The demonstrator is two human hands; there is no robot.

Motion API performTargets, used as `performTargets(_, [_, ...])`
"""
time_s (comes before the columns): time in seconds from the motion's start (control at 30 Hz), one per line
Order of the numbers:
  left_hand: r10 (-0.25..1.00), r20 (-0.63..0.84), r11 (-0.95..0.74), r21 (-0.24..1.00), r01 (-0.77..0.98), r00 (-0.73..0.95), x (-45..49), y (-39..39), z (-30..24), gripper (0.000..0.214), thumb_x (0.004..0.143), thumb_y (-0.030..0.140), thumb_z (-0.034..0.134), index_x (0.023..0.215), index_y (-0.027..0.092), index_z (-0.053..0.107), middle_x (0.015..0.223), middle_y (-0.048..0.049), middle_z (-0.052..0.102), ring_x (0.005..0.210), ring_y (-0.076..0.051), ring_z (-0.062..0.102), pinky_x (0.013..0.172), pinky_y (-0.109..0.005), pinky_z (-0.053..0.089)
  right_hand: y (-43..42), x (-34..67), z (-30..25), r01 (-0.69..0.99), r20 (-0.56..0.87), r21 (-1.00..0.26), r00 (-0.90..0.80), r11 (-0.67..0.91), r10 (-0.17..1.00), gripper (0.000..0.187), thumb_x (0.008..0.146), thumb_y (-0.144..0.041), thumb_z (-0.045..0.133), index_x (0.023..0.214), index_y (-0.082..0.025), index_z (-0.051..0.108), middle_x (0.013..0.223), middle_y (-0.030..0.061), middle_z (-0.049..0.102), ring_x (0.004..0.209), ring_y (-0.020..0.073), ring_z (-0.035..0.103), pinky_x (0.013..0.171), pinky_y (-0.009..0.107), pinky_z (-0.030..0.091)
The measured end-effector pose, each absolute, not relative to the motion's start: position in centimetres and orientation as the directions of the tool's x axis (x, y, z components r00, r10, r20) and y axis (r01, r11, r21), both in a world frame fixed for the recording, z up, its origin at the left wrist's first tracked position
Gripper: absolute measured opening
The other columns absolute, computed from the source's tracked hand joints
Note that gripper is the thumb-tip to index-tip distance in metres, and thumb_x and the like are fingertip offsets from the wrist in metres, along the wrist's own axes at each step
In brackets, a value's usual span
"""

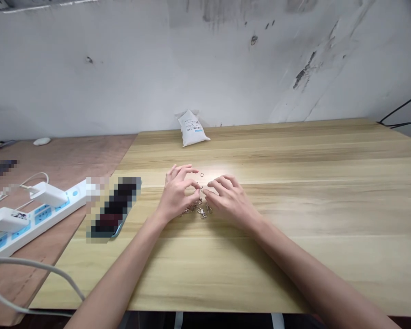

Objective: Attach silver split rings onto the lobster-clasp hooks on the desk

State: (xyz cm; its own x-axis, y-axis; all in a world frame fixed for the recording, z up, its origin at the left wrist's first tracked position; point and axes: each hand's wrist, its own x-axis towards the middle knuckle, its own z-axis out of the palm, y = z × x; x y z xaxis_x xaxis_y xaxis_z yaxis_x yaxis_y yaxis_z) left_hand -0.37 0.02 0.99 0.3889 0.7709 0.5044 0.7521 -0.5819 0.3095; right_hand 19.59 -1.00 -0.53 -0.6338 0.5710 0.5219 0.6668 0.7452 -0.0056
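Well out to the left of your fingers lies the white power strip [77,194], with white chargers [51,194] plugged in. Closer, still left of them, is a dark, pixelated slab [118,205]. Your left hand [178,194] pinches a small metal piece [201,189] between thumb and index finger, its other fingers loosely bent. Metal clasps [191,208] lie in a heap just below those fingertips, on your side. Beyond your fingers, near the wall, sits a white packet [192,130]; a small ring [202,175] lies just past the fingertips. Your right hand's [229,198] fingers curl toward the piece; you cannot tell whether they grip it.
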Motion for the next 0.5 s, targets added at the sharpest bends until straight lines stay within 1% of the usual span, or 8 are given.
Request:
performTargets(0.07, [0.782,0.503,-0.573,0.349,0.741,0.368,-0.39,0.1,0.99,0.007,0.081,0.018,0.065,0.077,0.024,0.068,0.12,-0.0029,0.064,0.128,-0.027,0.047,0.112,-0.053,0.027,-0.9,20.04,-0.24,0.661,0.496,0.033,-0.662,0.75,0.561,0.026,0.092,-0.01,0.047,0.104,-0.022,0.067,0.112,0.0115,0.065,0.106,0.0259,0.054,0.102,0.046,0.034])
performTargets(0.13, [0.79,0.507,-0.565,0.386,0.729,0.344,-0.39,0.11,1.07,0.008,0.081,0.018,0.065,0.078,0.024,0.068,0.121,-0.0029,0.063,0.128,-0.027,0.047,0.11,-0.052,0.029,-0.85,20.35,0.07,0.655,0.489,0.015,-0.663,0.755,0.566,0.023,0.092,-0.013,0.049,0.096,-0.022,0.069,0.115,0.0118,0.063,0.108,0.026,0.054,0.105,0.048,0.032])
performTargets(0.17, [0.792,0.512,-0.562,0.398,0.725,0.333,-0.38,0.09,1.13,0.008,0.081,0.018,0.065,0.078,0.024,0.069,0.121,-0.0029,0.063,0.129,-0.027,0.047,0.11,-0.052,0.03,-0.84,20.42,0.2,0.656,0.499,-0.029,-0.645,0.754,0.579,0.02,0.092,-0.017,0.051,0.092,-0.022,0.07,0.115,0.0114,0.063,0.107,0.0259,0.054,0.105,0.049,0.032])
performTargets(0.23, [0.787,0.524,-0.566,0.401,0.72,0.326,-0.32,-0.01,1.28,0.008,0.081,0.018,0.066,0.078,0.024,0.069,0.121,-0.0027,0.063,0.129,-0.027,0.046,0.11,-0.052,0.03,-0.84,20.4,0.35,0.658,0.524,-0.17,-0.57,0.734,0.632,0.017,0.093,-0.027,0.055,0.091,-0.023,0.071,0.112,0.0106,0.064,0.105,0.0255,0.055,0.101,0.048,0.035])
performTargets(0.3, [0.773,0.531,-0.586,0.387,0.712,0.347,-0.19,-0.18,1.38,0.007,0.082,0.019,0.066,0.078,0.024,0.069,0.122,-0.0024,0.063,0.13,-0.027,0.046,0.112,-0.052,0.029,-0.82,20.27,0.31,0.643,0.509,-0.327,-0.498,0.693,0.702,0.02,0.093,-0.037,0.057,0.097,-0.024,0.071,0.111,0.0101,0.063,0.104,0.0252,0.056,0.097,0.048,0.038])
performTargets(0.33, [0.766,0.532,-0.597,0.378,0.707,0.362,-0.1,-0.27,1.41,0.007,0.082,0.019,0.066,0.078,0.024,0.069,0.122,-0.0023,0.064,0.13,-0.027,0.046,0.113,-0.052,0.028,-0.79,20.21,0.21,0.627,0.489,-0.395,-0.476,0.672,0.731,0.021,0.093,-0.039,0.056,0.099,-0.025,0.071,0.11,0.0097,0.063,0.104,0.0249,0.056,0.095,0.047,0.04])
performTargets(0.4, [0.754,0.532,-0.616,0.366,0.698,0.387,0.11,-0.45,1.44,0.007,0.082,0.019,0.065,0.079,0.025,0.069,0.121,-0.0022,0.064,0.131,-0.026,0.045,0.114,-0.053,0.026,-0.69,20.15,-0.08,0.574,0.451,-0.507,-0.458,0.643,0.766,0.021,0.095,-0.038,0.054,0.101,-0.026,0.071,0.109,0.009,0.063,0.103,0.0241,0.056,0.092,0.046,0.042])
performTargets(0.5, [0.739,0.546,-0.634,0.362,0.684,0.396,0.39,-0.64,1.48,0.008,0.083,0.02,0.065,0.08,0.025,0.07,0.121,-0.0023,0.064,0.13,-0.026,0.046,0.115,-0.053,0.026,-0.54,20.22,-0.44,0.439,0.435,-0.653,-0.45,0.618,0.78,0.019,0.096,-0.032,0.053,0.097,-0.025,0.071,0.107,0.0081,0.063,0.103,0.0228,0.057,0.091,0.044,0.045])
